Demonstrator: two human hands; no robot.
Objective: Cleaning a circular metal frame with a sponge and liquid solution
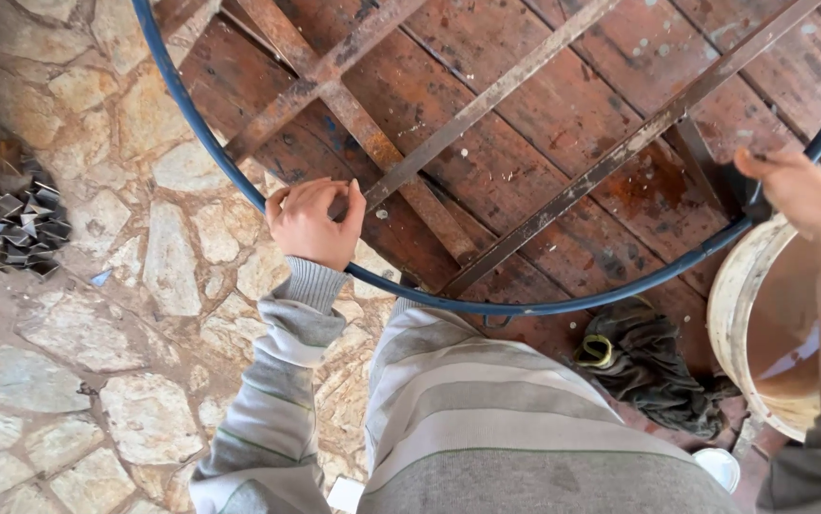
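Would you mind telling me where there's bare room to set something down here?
Free: the stone paving left of the left hand, short of the metal scraps. Crowded: the wooden boards carry rusty bars and the blue hoop; rag and bucket fill the right.

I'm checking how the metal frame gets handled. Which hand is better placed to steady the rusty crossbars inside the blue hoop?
The left hand. It rests closed at the blue hoop where a rusty crossbar ends. The right hand is at the hoop's far side, above the bucket.

A single head-worn camera looks steeply down, close over the person's own torso, toward the ground ahead.
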